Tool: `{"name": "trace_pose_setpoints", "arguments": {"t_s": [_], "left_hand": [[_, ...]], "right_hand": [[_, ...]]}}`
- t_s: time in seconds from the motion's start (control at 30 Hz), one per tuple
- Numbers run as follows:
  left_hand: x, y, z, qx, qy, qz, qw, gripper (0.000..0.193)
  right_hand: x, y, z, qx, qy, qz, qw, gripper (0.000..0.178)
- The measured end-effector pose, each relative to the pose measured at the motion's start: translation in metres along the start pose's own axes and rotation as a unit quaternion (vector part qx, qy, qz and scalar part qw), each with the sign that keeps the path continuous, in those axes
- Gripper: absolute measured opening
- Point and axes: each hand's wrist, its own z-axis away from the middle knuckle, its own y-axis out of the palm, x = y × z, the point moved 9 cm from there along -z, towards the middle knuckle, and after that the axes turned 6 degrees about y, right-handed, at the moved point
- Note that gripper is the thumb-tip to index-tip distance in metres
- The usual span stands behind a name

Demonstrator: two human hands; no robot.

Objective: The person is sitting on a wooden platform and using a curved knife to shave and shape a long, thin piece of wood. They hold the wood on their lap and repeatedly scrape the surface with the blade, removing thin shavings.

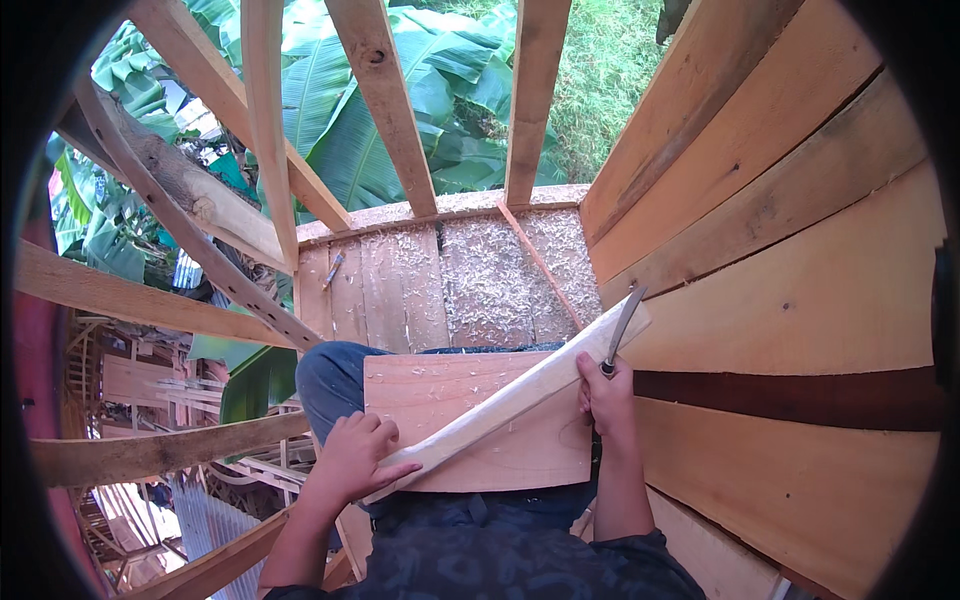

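Note:
A plain wooden board (480,455) lies across my lap. Over it, slanting from lower left to upper right, runs a long pale wooden strip (510,395). My left hand (358,450) is at the strip's lower end, thumb stretched along its face and fingers bent on the far side, holding it. My right hand (607,398) is closed round the handle of a knife (624,328) with a curved blade pointing up and away. The blade is beside the strip's upper end, and the right thumb rests near the strip's edge. My palms hide part of the grip.
Wood shavings (490,275) cover the planked floor ahead. A thin reddish stick (540,262) and a small pen-like object (333,270) lie there. Curved plank walls (780,310) rise close on my right. Upright timber ribs (385,110) stand ahead and left, with banana leaves beyond.

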Motion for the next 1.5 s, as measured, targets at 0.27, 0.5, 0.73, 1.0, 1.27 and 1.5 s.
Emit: {"name": "trace_pose_setpoints", "arguments": {"t_s": [0.27, 0.5, 0.73, 1.0, 1.27, 1.5], "left_hand": [[-0.044, -0.082, -0.067, -0.222, 0.245, 0.039, 0.943, 0.024], [-0.071, -0.095, -0.122, -0.288, 0.331, 0.154, 0.885, 0.02], [-0.061, -0.074, -0.137, -0.264, 0.321, 0.242, 0.877, 0.019], [-0.028, -0.055, -0.077, -0.289, 0.176, 0.258, 0.905, 0.017], [-0.02, -0.014, -0.006, -0.315, 0.048, 0.27, 0.908, 0.024], [-0.048, -0.037, -0.028, -0.354, 0.133, 0.229, 0.897, 0.028]], "right_hand": [[-0.031, -0.025, 0.027, 0.0, 0.035, 0.229, 0.973, 0.037], [-0.026, -0.024, 0.052, 0.065, 0.071, 0.415, 0.905, 0.043], [-0.005, 0.021, 0.067, 0.066, -0.019, 0.525, 0.848, 0.036], [0.001, 0.022, 0.071, 0.004, -0.059, 0.549, 0.834, 0.025], [0.004, 0.043, 0.084, -0.02, -0.167, 0.551, 0.817, 0.027], [0.006, 0.037, 0.09, -0.076, -0.2, 0.55, 0.807, 0.053]]}}
